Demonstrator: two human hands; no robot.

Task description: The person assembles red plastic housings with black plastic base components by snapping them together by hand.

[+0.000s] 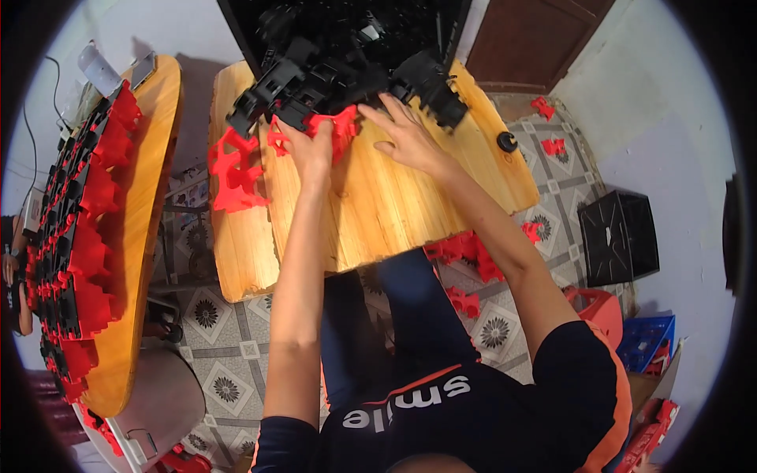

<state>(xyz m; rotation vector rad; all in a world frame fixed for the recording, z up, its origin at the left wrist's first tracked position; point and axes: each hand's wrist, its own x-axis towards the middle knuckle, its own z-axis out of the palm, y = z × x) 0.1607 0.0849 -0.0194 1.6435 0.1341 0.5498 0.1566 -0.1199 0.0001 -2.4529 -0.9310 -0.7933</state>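
Note:
My left hand is at the far middle of the wooden table, its fingers and thumb closed around a red plastic piece with a jagged outline. Part of that piece is hidden behind the fingers. To its right, my right hand is spread, palm down, with nothing in it; a fingertip comes close to the red piece's right edge. A heap of black plastic parts lies just beyond both hands, and more black parts are on the right. Several red pieces rest together at the table's left.
Behind the heap stands a large black container. Rows of joined red and black parts cover the left side table. A black crate, a blue crate and scattered red pieces are on the tiled floor.

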